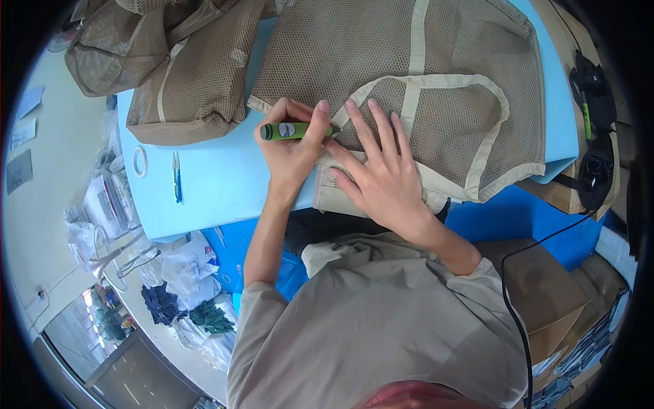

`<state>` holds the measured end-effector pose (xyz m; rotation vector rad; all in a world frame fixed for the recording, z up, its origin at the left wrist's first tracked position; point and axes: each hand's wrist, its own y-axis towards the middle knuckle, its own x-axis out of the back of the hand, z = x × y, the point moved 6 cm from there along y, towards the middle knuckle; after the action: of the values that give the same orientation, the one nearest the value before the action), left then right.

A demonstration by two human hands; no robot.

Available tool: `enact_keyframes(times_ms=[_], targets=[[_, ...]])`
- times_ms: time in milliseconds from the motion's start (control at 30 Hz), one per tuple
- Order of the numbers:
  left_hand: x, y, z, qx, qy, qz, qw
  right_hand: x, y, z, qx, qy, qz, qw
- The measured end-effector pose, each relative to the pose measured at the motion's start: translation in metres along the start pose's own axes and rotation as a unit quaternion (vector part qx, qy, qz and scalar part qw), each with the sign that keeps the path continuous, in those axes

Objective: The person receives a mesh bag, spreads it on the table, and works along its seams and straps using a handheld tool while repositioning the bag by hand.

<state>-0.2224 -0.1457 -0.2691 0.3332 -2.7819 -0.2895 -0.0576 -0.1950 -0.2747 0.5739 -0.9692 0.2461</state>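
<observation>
Although mostly brn mesh, bag w/ cream straps.

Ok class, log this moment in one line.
left hand: gripping green marker | right hand: spread on mesh bag | marker: pointed toward beige strap

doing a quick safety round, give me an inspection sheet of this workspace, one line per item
surface: light blue table, partly covered by mesh bags
job's things: spread mesh bag with beige strap; green marker, one end near the strap
clutter: blue-handled snips, white ring, second mesh bag
hands: left hand grips the marker; right hand lies flat, fingers spread on the bag
cables: black cable runs past the person's right side
surroundings: cardboard box right, white plastic bags lower left
</observation>
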Motion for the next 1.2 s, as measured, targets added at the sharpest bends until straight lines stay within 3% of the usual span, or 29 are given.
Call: enact_keyframes(times_ms=[200, 367, 467, 867, 1200], targets=[[0.004, 0.0, -0.001, 0.024, -0.055, -0.055, 0.997, 0.001, 0.0, 0.0, 0.001, 0.002, -0.007, 1.0], [0.005, 0.003, 0.0, -0.003, 0.016, -0.023, 1.0, 0.001, 0.0, 0.001, 0.001, 0.001, -0.008, 1.0], [0.001, -0.001, -0.001, 0.01, -0.074, -0.03, 0.997, 0.0, 0.0, 0.0, 0.002, 0.002, -0.001, 1.0], [0.004, 0.0, 0.007, 0.007, -0.013, -0.014, 1.0, 0.0, 0.0, 0.0, 0.002, 0.003, -0.002, 1.0], [-0.002, -0.002, 0.003, 0.025, -0.063, -0.013, 0.998, 0.0, 0.0, 0.0, 0.0, -0.001, 0.003, 1.0]])
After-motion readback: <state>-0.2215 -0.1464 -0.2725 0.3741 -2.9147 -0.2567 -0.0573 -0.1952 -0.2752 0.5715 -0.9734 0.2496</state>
